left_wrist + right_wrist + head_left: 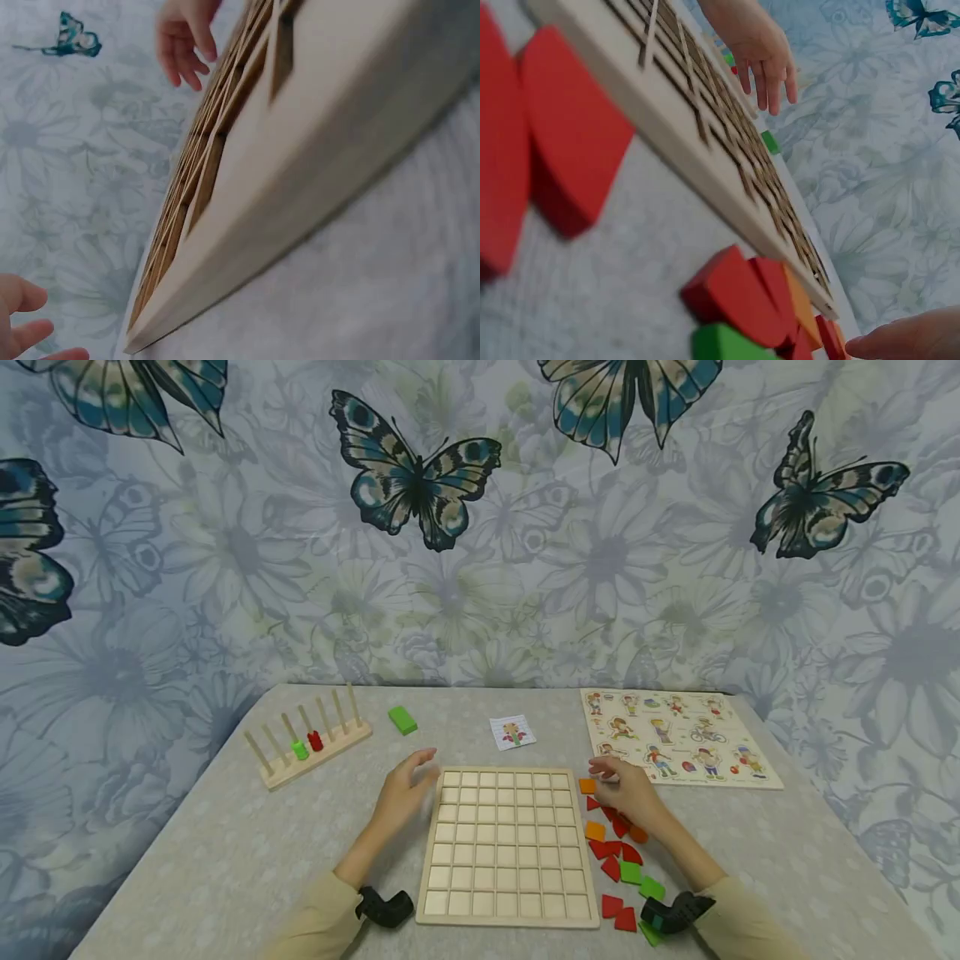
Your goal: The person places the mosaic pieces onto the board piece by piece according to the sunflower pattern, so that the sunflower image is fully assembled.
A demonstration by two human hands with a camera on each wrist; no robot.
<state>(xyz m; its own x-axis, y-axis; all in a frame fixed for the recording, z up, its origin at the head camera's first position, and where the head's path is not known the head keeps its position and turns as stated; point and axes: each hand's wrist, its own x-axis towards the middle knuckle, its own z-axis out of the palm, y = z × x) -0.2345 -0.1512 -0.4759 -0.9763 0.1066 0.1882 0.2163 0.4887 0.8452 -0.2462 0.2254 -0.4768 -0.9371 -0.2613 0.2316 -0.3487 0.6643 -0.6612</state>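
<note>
A wooden grid board with raised dividers lies flat on the table, its square cells bare. My left hand is beside the board's upper left edge, fingers extended and holding nothing. Across the board, my right hand hovers at the upper right corner, above the loose pieces. In the left wrist view the right hand shows loosely bent fingers with nothing between them. Near its fingertips lie an orange square and red pieces with one curved side. Green pieces are lower in the same scatter.
A wooden peg stand with a green and a red bead is at the back left. Close by lies a green block. A small picture card sits behind the board. An illustrated puzzle board occupies the back right.
</note>
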